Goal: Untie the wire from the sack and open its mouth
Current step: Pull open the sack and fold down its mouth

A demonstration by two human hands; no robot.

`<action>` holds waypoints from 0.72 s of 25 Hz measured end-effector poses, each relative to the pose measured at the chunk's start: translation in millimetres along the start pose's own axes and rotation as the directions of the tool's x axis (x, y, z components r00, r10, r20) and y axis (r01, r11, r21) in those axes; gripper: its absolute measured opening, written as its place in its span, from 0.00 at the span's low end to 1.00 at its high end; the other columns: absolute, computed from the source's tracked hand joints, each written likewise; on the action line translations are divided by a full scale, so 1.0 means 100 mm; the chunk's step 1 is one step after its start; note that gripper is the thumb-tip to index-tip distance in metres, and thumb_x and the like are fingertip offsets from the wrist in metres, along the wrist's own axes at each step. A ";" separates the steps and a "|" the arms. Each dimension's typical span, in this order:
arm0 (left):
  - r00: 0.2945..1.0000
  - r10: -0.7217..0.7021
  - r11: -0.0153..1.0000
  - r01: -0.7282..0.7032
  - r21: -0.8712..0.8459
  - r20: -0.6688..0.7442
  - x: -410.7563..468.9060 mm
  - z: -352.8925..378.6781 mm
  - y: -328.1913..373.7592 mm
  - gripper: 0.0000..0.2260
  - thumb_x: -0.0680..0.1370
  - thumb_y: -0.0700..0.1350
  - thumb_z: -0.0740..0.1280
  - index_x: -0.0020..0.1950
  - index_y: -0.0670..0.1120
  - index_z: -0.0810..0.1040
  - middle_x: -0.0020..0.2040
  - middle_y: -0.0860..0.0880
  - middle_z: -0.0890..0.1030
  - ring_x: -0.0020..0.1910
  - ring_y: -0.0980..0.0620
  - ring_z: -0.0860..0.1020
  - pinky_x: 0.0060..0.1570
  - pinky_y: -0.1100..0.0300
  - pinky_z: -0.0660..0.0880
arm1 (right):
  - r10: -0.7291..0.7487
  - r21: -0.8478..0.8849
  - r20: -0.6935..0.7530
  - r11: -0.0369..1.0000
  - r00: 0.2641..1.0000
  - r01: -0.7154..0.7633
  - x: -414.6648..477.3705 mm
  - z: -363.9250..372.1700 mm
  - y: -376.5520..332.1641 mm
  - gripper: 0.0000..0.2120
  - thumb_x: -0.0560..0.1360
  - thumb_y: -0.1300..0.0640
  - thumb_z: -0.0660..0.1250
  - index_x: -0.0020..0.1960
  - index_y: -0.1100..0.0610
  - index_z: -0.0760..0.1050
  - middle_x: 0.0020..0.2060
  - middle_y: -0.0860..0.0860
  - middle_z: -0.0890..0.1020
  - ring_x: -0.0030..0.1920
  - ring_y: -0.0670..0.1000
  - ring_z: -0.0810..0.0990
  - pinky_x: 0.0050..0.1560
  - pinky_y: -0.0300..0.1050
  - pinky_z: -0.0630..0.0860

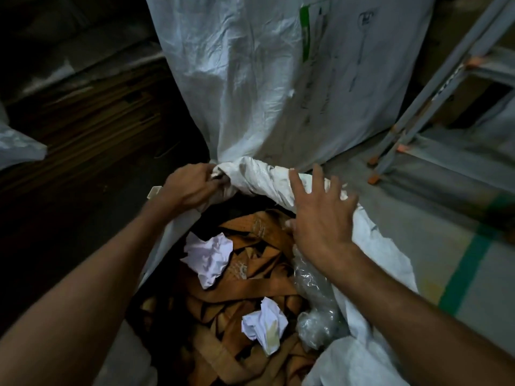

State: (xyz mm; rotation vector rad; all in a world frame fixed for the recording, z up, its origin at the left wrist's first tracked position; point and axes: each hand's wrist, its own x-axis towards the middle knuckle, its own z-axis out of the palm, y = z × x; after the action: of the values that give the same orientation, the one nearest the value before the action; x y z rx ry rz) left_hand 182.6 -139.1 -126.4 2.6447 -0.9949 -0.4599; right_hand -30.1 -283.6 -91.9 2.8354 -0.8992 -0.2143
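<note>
Judging by its creases, the woven plastic sack (370,240) below the person is light, limp and slippery, so grip bunched rim: left hand (189,188) clenches the twisted far edge, right hand (320,215) rests spread, holding nothing.

Sack mouth (278,188) open, scraps (250,274) inside

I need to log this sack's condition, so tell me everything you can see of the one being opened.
The sack is white, of crinkled woven-plastic look, standing with its mouth open toward the camera. Its far rim is rolled and bunched; the left hand grips that bunch, while the right hand lies spread on the right rim. Inside show brown strips, two crumpled white papers and clear plastic wrap. No wire is visible. Another white sack stands just behind it.
</note>
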 end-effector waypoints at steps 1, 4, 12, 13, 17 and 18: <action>0.995 -0.027 0.991 0.040 -0.131 0.098 0.07 -0.02 -0.08 0.24 0.77 0.65 0.64 0.55 0.46 0.83 0.48 0.44 0.83 0.48 0.43 0.80 0.46 0.53 0.71 | 0.000 0.009 -0.002 1.000 1.000 0.000 0.05 0.05 0.09 0.35 0.79 0.46 0.67 0.81 0.45 0.54 0.72 0.58 0.68 0.67 0.64 0.72 0.62 0.61 0.70; 0.967 -0.057 0.793 0.195 -0.578 0.247 0.16 0.06 -0.30 0.36 0.58 0.70 0.76 0.50 0.40 0.84 0.43 0.46 0.84 0.45 0.48 0.80 0.45 0.54 0.75 | -0.074 0.441 0.109 0.897 0.991 0.019 0.45 0.09 0.44 0.15 0.81 0.47 0.66 0.66 0.48 0.73 0.55 0.53 0.81 0.53 0.58 0.81 0.50 0.47 0.75; 0.974 0.226 0.962 -0.224 0.155 0.005 -0.16 0.03 0.38 0.44 0.69 0.70 0.64 0.81 0.57 0.57 0.77 0.45 0.66 0.74 0.42 0.67 0.70 0.40 0.62 | -0.015 0.484 0.171 0.872 0.985 -0.070 0.57 0.15 0.72 0.26 0.76 0.39 0.71 0.68 0.52 0.73 0.64 0.54 0.78 0.65 0.58 0.75 0.59 0.49 0.73; 0.959 0.282 0.939 -0.274 0.207 -0.012 -0.22 0.05 0.54 0.44 0.70 0.71 0.65 0.81 0.56 0.55 0.78 0.45 0.64 0.75 0.42 0.66 0.70 0.39 0.62 | 0.052 0.340 0.051 0.938 0.997 -0.066 0.40 0.03 0.67 0.32 0.74 0.35 0.70 0.71 0.52 0.70 0.69 0.56 0.74 0.69 0.60 0.71 0.64 0.56 0.70; 0.929 0.350 0.878 -0.279 0.390 -0.123 -0.05 0.20 0.78 0.29 0.78 0.62 0.65 0.76 0.53 0.67 0.73 0.47 0.73 0.71 0.44 0.73 0.65 0.39 0.64 | 0.231 0.219 0.077 0.945 0.970 -0.242 -0.50 -0.21 0.59 0.40 0.75 0.38 0.70 0.78 0.53 0.57 0.74 0.59 0.64 0.72 0.62 0.66 0.64 0.62 0.69; 0.932 0.348 0.863 -0.276 0.423 -0.104 0.00 0.22 0.82 0.23 0.79 0.59 0.64 0.72 0.52 0.71 0.67 0.47 0.78 0.65 0.44 0.77 0.63 0.42 0.65 | 0.250 0.232 0.119 0.934 0.961 -0.272 -0.71 -0.13 0.61 0.36 0.78 0.41 0.68 0.78 0.53 0.57 0.74 0.58 0.65 0.70 0.62 0.68 0.62 0.60 0.70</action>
State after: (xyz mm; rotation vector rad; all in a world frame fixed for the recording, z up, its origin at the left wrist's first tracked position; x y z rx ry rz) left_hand 126.1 -202.1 -117.1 2.7173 -1.5676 0.0668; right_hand -119.2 -290.7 -60.7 2.9004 -1.3998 -0.2073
